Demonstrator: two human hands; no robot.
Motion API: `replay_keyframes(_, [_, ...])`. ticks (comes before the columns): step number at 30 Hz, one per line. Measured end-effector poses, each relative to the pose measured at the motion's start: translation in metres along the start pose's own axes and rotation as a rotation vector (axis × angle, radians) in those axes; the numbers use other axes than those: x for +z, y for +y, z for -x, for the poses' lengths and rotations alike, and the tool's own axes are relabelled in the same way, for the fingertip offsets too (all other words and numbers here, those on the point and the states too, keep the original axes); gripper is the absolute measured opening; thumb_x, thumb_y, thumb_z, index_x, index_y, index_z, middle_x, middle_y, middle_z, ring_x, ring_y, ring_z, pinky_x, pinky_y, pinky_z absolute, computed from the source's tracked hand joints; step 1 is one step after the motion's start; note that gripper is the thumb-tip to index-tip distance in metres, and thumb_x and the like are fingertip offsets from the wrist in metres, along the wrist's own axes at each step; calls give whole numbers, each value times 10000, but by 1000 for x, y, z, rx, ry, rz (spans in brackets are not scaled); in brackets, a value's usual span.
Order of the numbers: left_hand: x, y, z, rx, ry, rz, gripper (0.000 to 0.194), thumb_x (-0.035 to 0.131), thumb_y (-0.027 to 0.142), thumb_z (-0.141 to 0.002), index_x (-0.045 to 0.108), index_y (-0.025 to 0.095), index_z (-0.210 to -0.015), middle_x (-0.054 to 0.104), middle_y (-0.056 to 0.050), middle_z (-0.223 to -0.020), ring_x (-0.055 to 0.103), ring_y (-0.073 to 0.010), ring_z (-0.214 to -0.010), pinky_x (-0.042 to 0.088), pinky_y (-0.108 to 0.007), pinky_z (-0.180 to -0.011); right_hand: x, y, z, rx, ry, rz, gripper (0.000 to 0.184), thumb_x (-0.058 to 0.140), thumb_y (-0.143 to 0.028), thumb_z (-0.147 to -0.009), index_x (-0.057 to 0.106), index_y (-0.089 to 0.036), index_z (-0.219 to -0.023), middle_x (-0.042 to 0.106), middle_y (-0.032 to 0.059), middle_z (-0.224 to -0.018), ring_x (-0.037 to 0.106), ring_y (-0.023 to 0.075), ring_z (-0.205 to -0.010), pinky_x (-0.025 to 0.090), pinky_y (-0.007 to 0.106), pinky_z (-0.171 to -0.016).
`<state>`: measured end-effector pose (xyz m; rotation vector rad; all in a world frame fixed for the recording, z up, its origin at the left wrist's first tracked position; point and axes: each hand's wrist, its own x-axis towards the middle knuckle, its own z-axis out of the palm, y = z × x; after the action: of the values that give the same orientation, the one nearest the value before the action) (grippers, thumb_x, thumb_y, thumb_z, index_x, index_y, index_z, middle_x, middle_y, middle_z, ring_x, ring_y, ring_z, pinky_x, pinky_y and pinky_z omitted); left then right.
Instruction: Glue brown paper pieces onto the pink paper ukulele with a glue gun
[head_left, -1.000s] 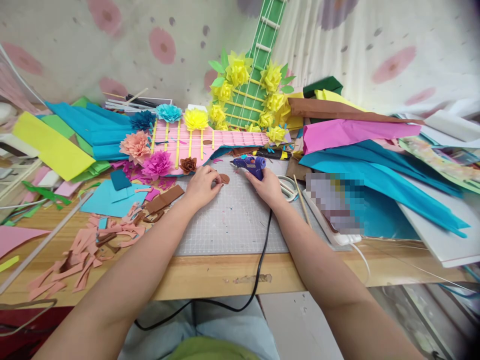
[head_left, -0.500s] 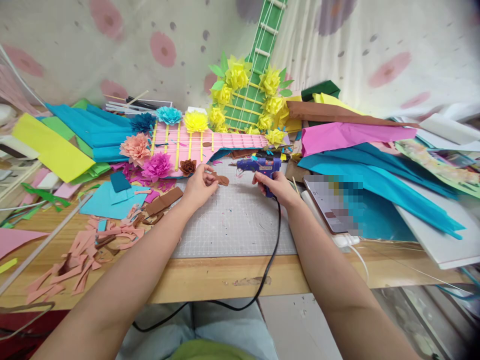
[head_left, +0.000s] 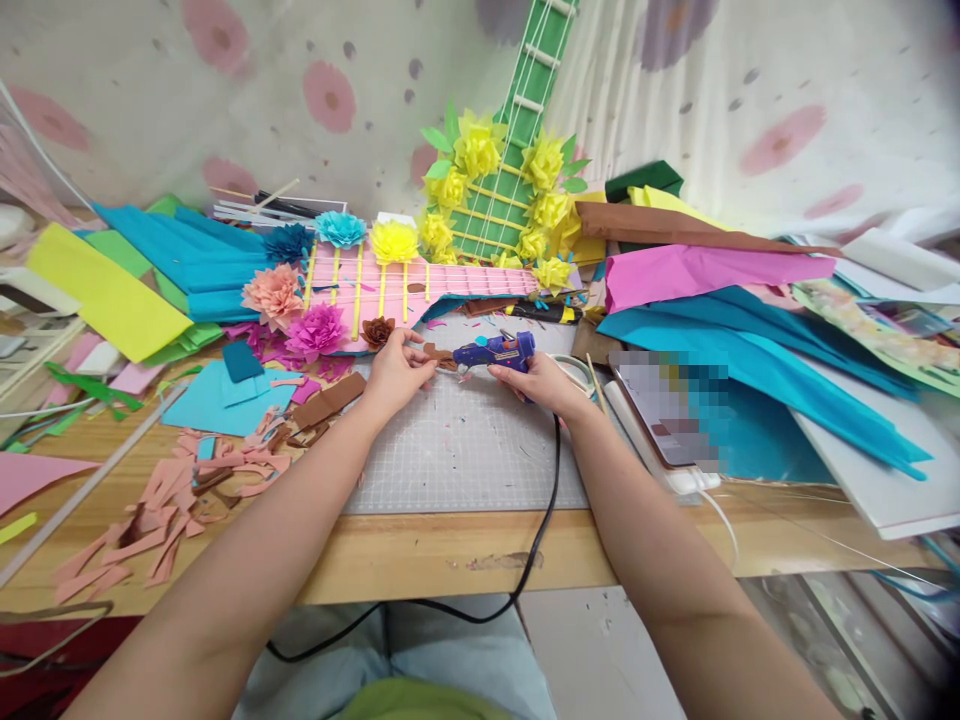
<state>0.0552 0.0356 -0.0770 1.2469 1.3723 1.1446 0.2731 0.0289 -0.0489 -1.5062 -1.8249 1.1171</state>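
A small strip of brown paper petals is pinched in the fingers of my left hand, over the grey cutting mat. My right hand grips a blue hot glue gun, its nozzle pointing left, at the brown paper; whether it touches is too small to tell. A black cord hangs from its handle. Just behind my left hand, a brown paper flower sits on the edge of a pink paper guitar with other colourful paper flowers on it.
A green guitar with yellow flowers leans against the curtain at the back. Salmon paper scraps lie on the left. On the right are a phone, a white power strip and folded blue paper. A yellow-black cutter lies behind the glue gun.
My right hand has brought the glue gun left and slightly down, its nozzle now at the brown paper. My left hand has stayed almost still.
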Motion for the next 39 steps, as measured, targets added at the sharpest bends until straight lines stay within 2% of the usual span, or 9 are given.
replay_keyframes(12, [0,-1,0,-12,3,19,420,718,129,-632,407,216,-901,602,72,-603,635,-127,-528,485,-202,-448,0,3,-2,18,17,27,433,613,-612,-678,488,-206,-597,449,-49,-436,397,93,-413,303,254,-445])
replay_keyframes(31, [0,4,3,-5,-28,15,358,661,67,-664,421,205,-890,603,72,-578,631,-125,-517,485,-194,-431,2,4,-1,4,32,-4,400,603,-588,-711,516,-200,-668,435,-55,-468,388,89,-438,299,252,-466])
replay_keyframes(39, [0,2,2,3,-27,28,381,694,76,-641,434,204,-888,606,68,-571,636,-134,-511,485,-197,-428,2,9,-5,2,47,-43,414,614,-583,-718,462,-210,-621,431,-48,-473,372,89,-436,285,260,-475])
